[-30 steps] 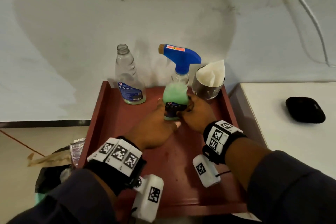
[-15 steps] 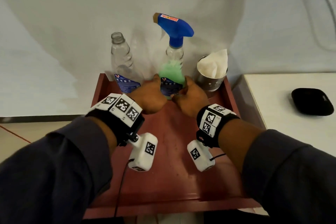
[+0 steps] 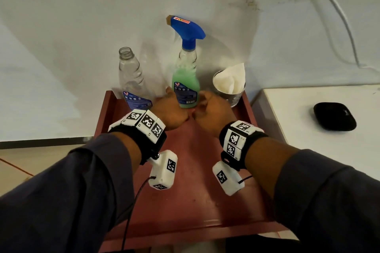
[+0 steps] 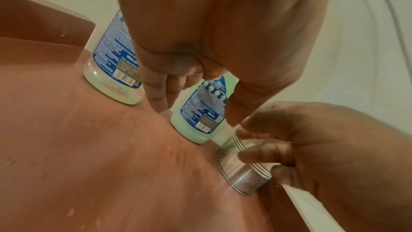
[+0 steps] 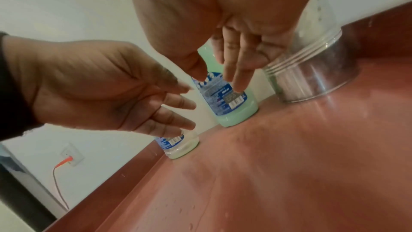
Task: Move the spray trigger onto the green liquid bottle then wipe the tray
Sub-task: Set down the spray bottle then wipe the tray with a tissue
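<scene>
Where droplets glisten, red tray against white wall

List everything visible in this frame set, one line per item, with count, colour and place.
green liquid bottle: 1, clear with green liquid, back middle of the tray, upright
spray trigger: 1, blue, on top of the green liquid bottle
empty bottle: 1, clear, no cap, back left of the tray
tray: 1, dark red, under everything, droplets on its surface
metal cup: 1, silver, back right of the tray
tissue: 1, white, inside the metal cup
black case: 1, on the white table at the right
left hand: 1, fingers relaxed, beside the bottle base
right hand: 1, fingers loose, beside the bottle base
</scene>
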Demonstrator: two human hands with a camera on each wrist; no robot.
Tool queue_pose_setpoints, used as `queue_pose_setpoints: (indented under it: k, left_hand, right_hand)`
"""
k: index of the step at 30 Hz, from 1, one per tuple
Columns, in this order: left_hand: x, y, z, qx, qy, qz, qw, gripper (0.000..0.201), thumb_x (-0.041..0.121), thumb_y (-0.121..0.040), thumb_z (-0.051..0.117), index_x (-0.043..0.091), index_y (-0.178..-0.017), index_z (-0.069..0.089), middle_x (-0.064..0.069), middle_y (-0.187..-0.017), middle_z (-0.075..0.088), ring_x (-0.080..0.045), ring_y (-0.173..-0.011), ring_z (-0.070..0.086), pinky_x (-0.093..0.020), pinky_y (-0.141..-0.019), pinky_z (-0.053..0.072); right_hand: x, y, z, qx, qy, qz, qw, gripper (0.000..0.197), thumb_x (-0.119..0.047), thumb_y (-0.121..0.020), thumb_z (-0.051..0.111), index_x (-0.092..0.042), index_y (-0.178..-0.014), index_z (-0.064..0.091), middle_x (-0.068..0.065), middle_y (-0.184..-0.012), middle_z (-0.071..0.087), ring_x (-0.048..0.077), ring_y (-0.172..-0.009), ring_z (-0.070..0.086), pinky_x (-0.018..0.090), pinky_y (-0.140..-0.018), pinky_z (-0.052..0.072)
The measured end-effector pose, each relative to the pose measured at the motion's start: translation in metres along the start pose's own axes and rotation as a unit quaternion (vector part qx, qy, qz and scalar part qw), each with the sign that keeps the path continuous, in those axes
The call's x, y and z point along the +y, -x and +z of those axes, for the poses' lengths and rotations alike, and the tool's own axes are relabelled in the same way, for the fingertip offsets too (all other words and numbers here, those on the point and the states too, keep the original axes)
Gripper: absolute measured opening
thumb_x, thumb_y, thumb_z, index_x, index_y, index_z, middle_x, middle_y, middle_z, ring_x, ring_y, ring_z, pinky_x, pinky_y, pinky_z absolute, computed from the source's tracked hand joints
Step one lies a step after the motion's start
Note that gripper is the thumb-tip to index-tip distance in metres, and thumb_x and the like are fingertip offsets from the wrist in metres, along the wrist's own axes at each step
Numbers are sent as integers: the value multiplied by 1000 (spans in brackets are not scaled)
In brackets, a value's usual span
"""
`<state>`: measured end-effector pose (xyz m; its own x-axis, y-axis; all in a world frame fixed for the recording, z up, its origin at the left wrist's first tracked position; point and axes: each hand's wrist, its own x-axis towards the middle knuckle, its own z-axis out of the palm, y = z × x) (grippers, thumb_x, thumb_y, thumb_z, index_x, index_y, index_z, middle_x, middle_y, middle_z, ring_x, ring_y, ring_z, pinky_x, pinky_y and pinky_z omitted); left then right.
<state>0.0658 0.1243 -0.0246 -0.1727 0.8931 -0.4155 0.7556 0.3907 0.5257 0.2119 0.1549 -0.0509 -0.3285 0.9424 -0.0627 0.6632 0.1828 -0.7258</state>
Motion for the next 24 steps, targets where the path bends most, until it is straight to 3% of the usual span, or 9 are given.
queue_pose_setpoints:
  k: [2, 5, 8, 11, 13, 17, 20, 22, 24]
  left_hand:
    - [1, 8, 0, 14, -2, -9, 1000, 98, 28, -92, 69, -2, -159, 4, -17, -158, 41, -33, -143, 43, -26, -99, 37]
    - [2, 22, -1, 22, -7, 19, 1000, 84, 46, -85, 72, 13, -153, 36, -7, -153, 50, -29, -139, 49, -27, -106, 39]
    - [9, 43, -4, -2, -27, 47, 999, 80, 50, -91, 68, 18, -157, 36, -8, -162, 41, -28, -147, 41, -33, -118, 34]
    - [11, 59, -1, -14, -29, 60, 998, 75, 47, -95, 66, 19, -158, 35, -4, -165, 35, -23, -151, 35, -29, -120, 28]
    - [10, 69, -2, -22, -31, 65, 997, 75, 50, -93, 66, 19, -156, 39, -2, -164, 37, -20, -150, 36, -29, -120, 27]
    - [7, 89, -9, -11, 10, 74, 997, 70, 50, -93, 67, 19, -152, 47, -2, -158, 47, -18, -144, 46, -28, -115, 34]
    - [4, 114, -10, 19, 122, 88, 988, 67, 45, -92, 71, 22, -150, 48, 3, -151, 54, -11, -135, 52, -23, -104, 40]
    - [-5, 131, -9, 36, 230, 88, 968, 79, 49, -83, 78, 29, -152, 45, 6, -145, 56, -7, -127, 56, -20, -96, 46]
    - [-19, 151, -3, 49, 337, 87, 936, 99, 52, -66, 83, 34, -153, 40, 9, -139, 57, -3, -118, 59, -11, -82, 50]
  right_hand:
    - [-8, 12, -24, 69, 46, -1, 997, 25, -26, -83, 63, -22, -106, 68, -4, -91, 72, 16, -84, 66, 30, -81, 56]
    - [-16, 17, -55, 146, 146, 11, 978, 40, -35, -81, 59, -27, -119, 66, 6, -121, 60, 28, -109, 58, 36, -92, 49]
    - [-17, 6, -69, 80, 206, 110, 969, 59, -43, -73, 56, -38, -131, 61, 7, -135, 54, 34, -122, 53, 40, -100, 48]
    - [-18, -1, -64, -13, 192, 147, 970, 55, -38, -71, 56, -23, -122, 66, 10, -123, 66, 33, -105, 62, 30, -80, 48]
    - [-22, 0, -64, -4, 158, 147, 976, 43, -29, -79, 63, -13, -120, 66, 13, -116, 67, 33, -99, 62, 28, -75, 45]
    - [-35, 22, -83, 162, 53, 46, 984, 46, -21, -86, 64, -16, -132, 64, 7, -134, 64, 26, -124, 58, 28, -104, 41]
    - [-50, 68, -84, 250, -138, 11, 958, 26, -21, -80, 73, -23, -106, 77, -2, -94, 76, 16, -87, 72, 36, -85, 60]
    - [-56, 102, -77, 205, -262, 4, 943, 13, -14, -77, 82, -19, -85, 73, 3, -80, 76, 18, -74, 72, 37, -71, 61]
    - [-52, 124, -62, 97, -369, 17, 924, 23, -2, -79, 80, -17, -84, 64, 9, -83, 75, 22, -76, 71, 40, -73, 60]
